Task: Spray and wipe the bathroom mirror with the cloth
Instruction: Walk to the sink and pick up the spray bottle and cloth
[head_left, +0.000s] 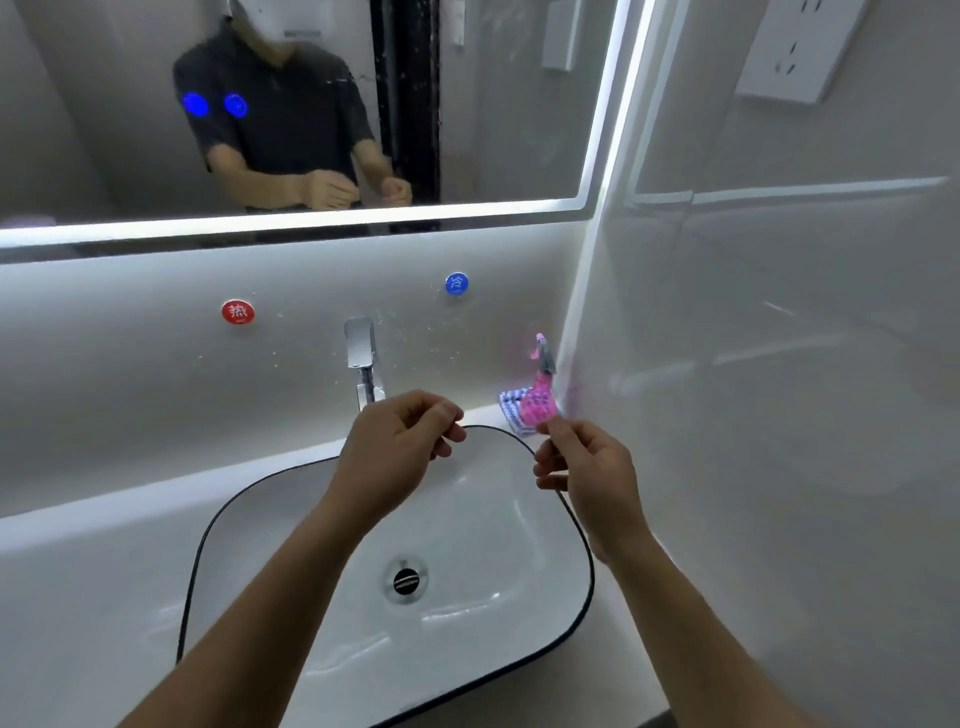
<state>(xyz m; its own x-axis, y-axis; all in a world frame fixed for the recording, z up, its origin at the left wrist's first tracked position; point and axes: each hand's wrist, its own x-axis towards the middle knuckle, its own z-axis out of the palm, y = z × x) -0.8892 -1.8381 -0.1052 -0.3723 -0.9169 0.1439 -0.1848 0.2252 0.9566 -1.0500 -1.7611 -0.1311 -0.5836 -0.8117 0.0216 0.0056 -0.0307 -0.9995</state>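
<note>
While both hands hung over the sink (566, 525) with nothing in them, the job had not properly begun. The left hand (400, 447) had its fingers curled loosely, thumb near the forefinger, gripping nothing; the right hand (582, 467) was likewise half-closed and empty, its fingertips raised toward the back right corner.

There the pink spray bottle (540, 395) stood on the tabletop (78, 587) against the side wall, with the blue-and-white cloth (511, 408) bunched just beside and partly behind it. The right hand was near the bottle but apart from it.

The step in hand looked to be fetching the bottle. It would go best with the right hand taking the bottle round its neck, forefinger on the trigger, and lifting it straight up so the cloth was not dragged along. The left hand could then collect the cloth.

The mirror (493, 130) above showed specks and smears near its middle, so the spray probably belonged there first, held back enough to mist and not run down toward the lit lower edge.
</note>
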